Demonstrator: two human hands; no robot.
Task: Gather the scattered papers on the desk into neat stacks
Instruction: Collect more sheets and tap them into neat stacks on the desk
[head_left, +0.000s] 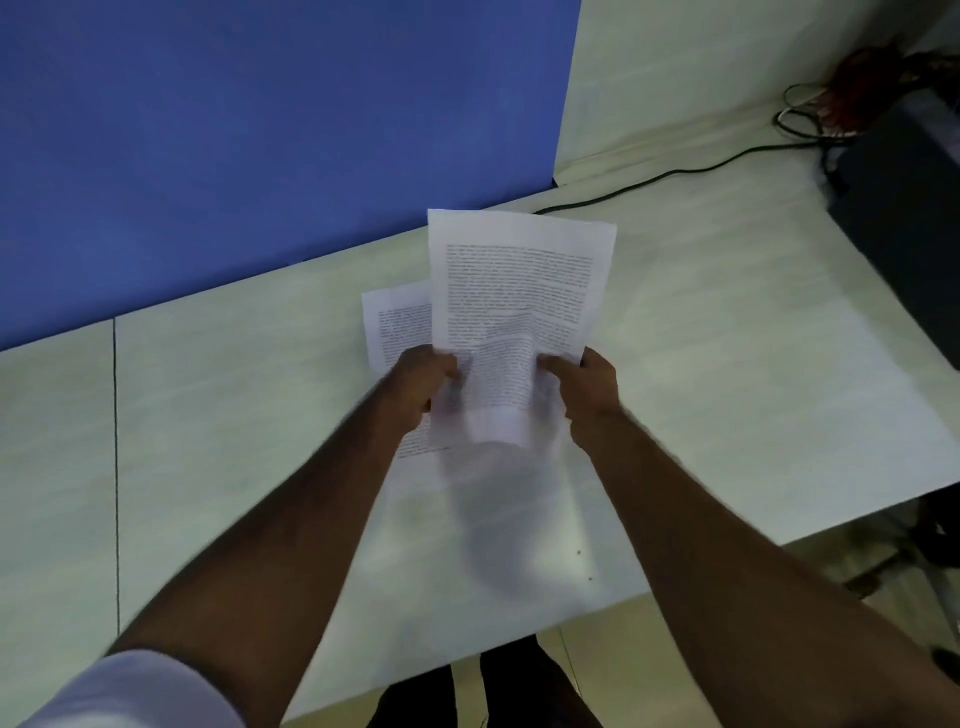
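Far left, a white sleeve (140, 691) is being seen at the bottom corner, with a bare forearm reaching up from it across the pale desk (234, 405). Behind the desk a blue partition (260, 130) is standing, filling the upper left.

Moving in toward the middle, a printed sheet (397, 327) is being glimpsed just left of the hands, its top corner and lines of text showing; whether it is lying flat on the desk or being held cannot be told. The left hand (421, 384) is being curled around the lower left edge of the held papers (519, 301), thumb on the front. These papers are being held up above the desk, near its middle, printed text facing the camera, and the bottom part is being bowed and blurred between the two hands.

On the other edge, the right hand (587, 387) is being closed on the same papers, thumb pressed onto the front.

Further right, a black cable (675, 174) is being trailed along the back of the desk, and a dark box (904, 218) is being seen at the far right edge.
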